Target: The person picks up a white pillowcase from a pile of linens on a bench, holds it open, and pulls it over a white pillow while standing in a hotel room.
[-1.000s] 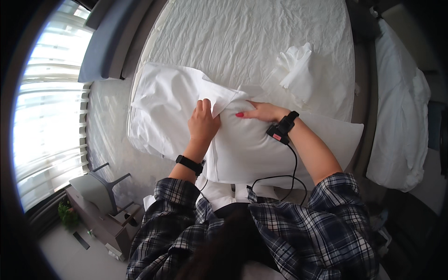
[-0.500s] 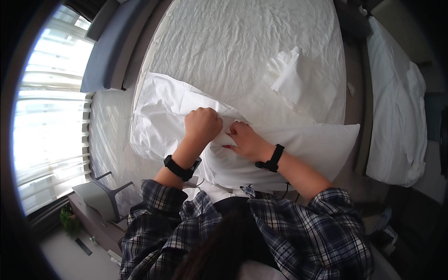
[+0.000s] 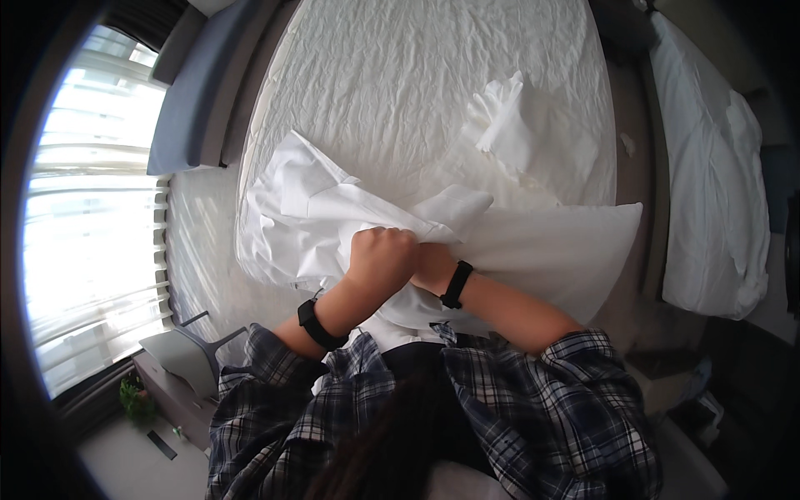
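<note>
A white pillow lies across the near end of the bed, its pointed corner toward the right. Over its left part spreads a loose, wrinkled white pillowcase, with a fold standing up above my hands. My left hand is closed in a fist on the pillowcase's gathered cloth near the middle. Close against it, my right hand reaches in at the pillow's left part; its fingers are hidden behind my left hand and the cloth.
Beneath lies a bed with a quilted white mattress cover. A crumpled white cloth rests on it, beyond the pillow. Another bed with white bedding stands at right. On the left are a blue-grey sofa, a chair and a curtained window.
My hands have come together, the left moving down and right, the right moving left behind it. The pillowcase has been drawn rightward, and a fold now rises over the pillow.
</note>
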The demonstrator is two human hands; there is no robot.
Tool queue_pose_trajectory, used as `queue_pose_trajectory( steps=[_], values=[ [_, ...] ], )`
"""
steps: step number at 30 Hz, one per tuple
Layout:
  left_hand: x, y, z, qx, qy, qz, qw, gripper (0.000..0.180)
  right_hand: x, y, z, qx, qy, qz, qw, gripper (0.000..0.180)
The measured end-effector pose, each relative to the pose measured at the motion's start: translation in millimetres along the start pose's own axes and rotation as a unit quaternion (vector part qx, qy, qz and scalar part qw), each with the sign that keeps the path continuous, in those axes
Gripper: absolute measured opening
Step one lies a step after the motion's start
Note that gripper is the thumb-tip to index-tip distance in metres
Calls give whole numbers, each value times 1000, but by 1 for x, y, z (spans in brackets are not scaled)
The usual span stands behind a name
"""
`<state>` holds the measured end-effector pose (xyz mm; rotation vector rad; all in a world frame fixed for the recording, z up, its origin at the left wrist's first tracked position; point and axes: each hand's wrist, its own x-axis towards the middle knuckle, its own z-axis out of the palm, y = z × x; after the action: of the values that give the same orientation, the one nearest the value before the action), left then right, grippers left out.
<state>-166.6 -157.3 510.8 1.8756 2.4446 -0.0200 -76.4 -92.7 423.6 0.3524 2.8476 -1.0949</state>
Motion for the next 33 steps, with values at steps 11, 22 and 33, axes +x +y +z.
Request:
queue_pose_trajectory(
  steps=[11,22,33],
  values=[
    [17,27,45,-91,183,-12,979,14,21,44,23,-39,404,-130,905,17],
    [-76,-12,115,-175,62,-249,950,29,76,72,-23,-7,193,13,981,19],
    [-135,-27,157,-141,-209,-410,877,22,119,132,-49,61,243,260,933,28]
  ],
)
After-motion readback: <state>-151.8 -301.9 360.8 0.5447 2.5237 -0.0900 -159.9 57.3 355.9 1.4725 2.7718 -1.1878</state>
